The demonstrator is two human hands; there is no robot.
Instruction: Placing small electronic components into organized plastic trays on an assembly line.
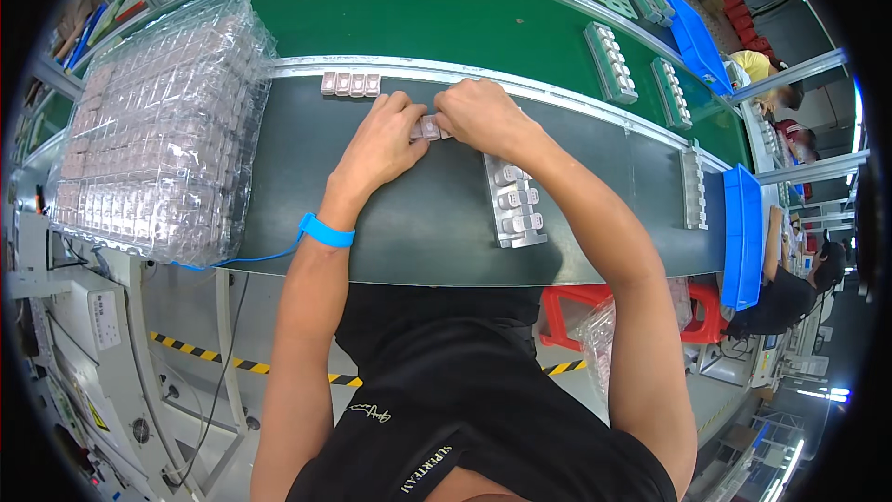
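Observation:
Between my hands is a short row of small pale pinkish block-shaped parts on the dark work surface. My left hand wears a blue wrist strap, and its fingers close on the left end of this row. From the right, my right hand pinches the other end with bent fingers. A similar row of pale parts lies just beyond my left hand, by the rail. Below my right hand stands a grey metal holder with several pale parts seated in it; my forearm partly covers its upper end.
Stacked clear plastic trays of pale parts rise at the left. Beyond the metal rail, a green conveyor carries green holders with parts. A metal strip and a blue bin are at right. A red stool is below.

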